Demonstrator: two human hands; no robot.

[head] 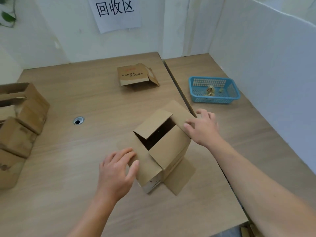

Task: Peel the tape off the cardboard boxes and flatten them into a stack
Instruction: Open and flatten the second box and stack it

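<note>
A brown cardboard box (162,146), its top flaps open, stood mid-way across my light wooden table (68,168); my left hand (118,170) lay with straight fingers against its left flap; my right hand (203,129), fingers spread and gripping nothing, touched its right flap. A flattened printed cardboard carton (135,76) lay beyond; a blue plastic mesh basket (213,100) sat further right.

A pale wood-grain worktop (85,177) fills the lower frame, with a round metal-rimmed cable hole (78,120) at centre left. A dark seam (177,89) separates it from a second worktop (266,142) on the right. White walls (51,35) rise behind, and a white panel (265,62) closes off the right. A paper sign (116,12) hangs at upper centre. Green leaves (7,17) show at upper left. The light is soft and even.
</note>
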